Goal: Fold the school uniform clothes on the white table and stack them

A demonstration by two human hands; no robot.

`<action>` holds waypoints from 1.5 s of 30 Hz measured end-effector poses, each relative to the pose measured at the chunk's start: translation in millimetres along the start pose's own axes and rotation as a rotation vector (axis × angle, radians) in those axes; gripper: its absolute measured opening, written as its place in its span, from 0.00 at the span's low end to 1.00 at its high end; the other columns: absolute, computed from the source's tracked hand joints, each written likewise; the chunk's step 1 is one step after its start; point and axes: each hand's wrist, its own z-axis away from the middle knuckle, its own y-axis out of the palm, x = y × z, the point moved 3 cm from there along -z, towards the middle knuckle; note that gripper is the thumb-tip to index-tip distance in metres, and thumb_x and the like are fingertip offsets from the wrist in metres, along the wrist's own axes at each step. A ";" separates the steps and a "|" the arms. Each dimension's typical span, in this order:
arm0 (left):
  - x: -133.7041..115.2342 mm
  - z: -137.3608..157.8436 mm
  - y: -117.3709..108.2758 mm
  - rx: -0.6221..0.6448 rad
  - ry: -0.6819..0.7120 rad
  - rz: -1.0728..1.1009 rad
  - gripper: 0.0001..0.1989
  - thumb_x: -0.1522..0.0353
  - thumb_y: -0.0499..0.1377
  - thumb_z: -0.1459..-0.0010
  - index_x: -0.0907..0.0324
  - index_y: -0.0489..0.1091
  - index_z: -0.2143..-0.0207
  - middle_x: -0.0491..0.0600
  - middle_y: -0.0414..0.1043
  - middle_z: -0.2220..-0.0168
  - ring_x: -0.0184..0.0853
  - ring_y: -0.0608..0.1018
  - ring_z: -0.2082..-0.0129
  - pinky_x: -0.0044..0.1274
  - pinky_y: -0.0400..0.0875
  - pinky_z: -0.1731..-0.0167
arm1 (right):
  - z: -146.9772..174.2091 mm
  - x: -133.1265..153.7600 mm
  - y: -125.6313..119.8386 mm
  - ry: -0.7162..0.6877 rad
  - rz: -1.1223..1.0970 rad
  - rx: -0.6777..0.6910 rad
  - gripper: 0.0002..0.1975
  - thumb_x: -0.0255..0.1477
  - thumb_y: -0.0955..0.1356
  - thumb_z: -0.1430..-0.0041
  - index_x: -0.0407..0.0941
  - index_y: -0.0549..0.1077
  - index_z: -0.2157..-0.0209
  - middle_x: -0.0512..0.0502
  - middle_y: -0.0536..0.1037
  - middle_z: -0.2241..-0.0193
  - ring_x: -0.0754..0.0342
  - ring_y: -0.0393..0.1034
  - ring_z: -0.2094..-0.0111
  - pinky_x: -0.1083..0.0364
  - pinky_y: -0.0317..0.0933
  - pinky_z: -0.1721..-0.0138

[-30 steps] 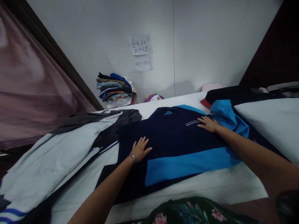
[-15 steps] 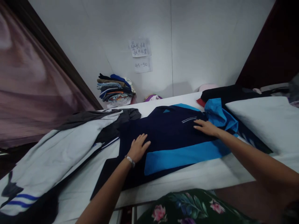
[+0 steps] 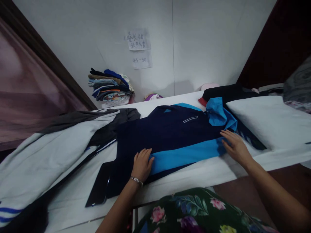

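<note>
A navy garment [image 3: 167,132] with bright blue panels lies spread on the white-covered surface before me, a folded blue strip [image 3: 187,153] running along its near side. My left hand [image 3: 142,165], a silver bracelet at its wrist, rests on the dark cloth by the left end of that strip, fingers loosely extended. Near the garment's lower right edge is my right hand [image 3: 234,145], its fingers apart and the tips at the end of the blue strip. Just beyond it sits a bunched bright blue part [image 3: 217,111]. Neither hand grips any cloth.
Grey and dark clothes [image 3: 55,152] lie at the left. A flat black slab [image 3: 97,186] with a shiny edge is partly under the garment's left end. Folded clothes [image 3: 111,85] are stacked by the wall; a white pillow-like item [image 3: 264,119] lies right.
My right hand has moved from the chest area toward me to the lower right edge. My left hand has shifted nearer to the blue strip's end. More of the black slab shows.
</note>
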 end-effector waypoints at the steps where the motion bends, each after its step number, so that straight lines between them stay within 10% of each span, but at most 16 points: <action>1: -0.8 -1.3 -0.2 -0.012 0.008 -0.009 0.20 0.66 0.51 0.38 0.55 0.66 0.44 0.53 0.69 0.44 0.44 0.65 0.40 0.43 0.55 0.41 | 6.3 -10.7 -4.8 0.039 0.000 -0.046 0.23 0.36 0.60 0.41 0.51 0.68 0.44 0.42 0.69 0.44 0.40 0.58 0.40 0.35 0.51 0.41; 17: -9.5 -16.5 -19.4 -0.118 0.056 0.019 0.13 0.67 0.48 0.41 0.55 0.72 0.69 0.51 0.76 0.59 0.40 0.75 0.55 0.34 0.67 0.50 | 28.2 -51.8 -1.7 0.079 -0.017 -0.009 0.16 0.36 0.60 0.41 0.52 0.74 0.55 0.48 0.60 0.38 0.41 0.51 0.36 0.37 0.51 0.39; 28: -4.5 -25.2 -55.6 -0.307 -0.008 0.024 0.12 0.66 0.48 0.40 0.56 0.71 0.67 0.52 0.76 0.57 0.39 0.75 0.54 0.32 0.66 0.50 | -8.8 -38.7 -5.1 0.127 -0.081 -0.172 0.17 0.36 0.59 0.38 0.50 0.75 0.56 0.43 0.70 0.44 0.44 0.58 0.40 0.38 0.54 0.42; 36: 11.3 -30.4 -7.3 -0.028 -0.017 -0.057 0.14 0.67 0.49 0.40 0.56 0.74 0.61 0.51 0.76 0.54 0.39 0.75 0.51 0.32 0.64 0.48 | -10.5 -35.1 28.5 0.005 0.196 0.125 0.20 0.31 0.58 0.38 0.45 0.75 0.52 0.38 0.70 0.44 0.38 0.52 0.38 0.36 0.52 0.43; 45: -7.8 10.0 -19.2 -0.324 0.271 0.021 0.15 0.62 0.52 0.38 0.59 0.72 0.55 0.54 0.75 0.55 0.42 0.75 0.53 0.37 0.65 0.50 | 32.1 -12.7 9.6 -0.147 0.143 -0.175 0.26 0.27 0.62 0.40 0.50 0.62 0.40 0.43 0.59 0.37 0.38 0.47 0.35 0.37 0.54 0.44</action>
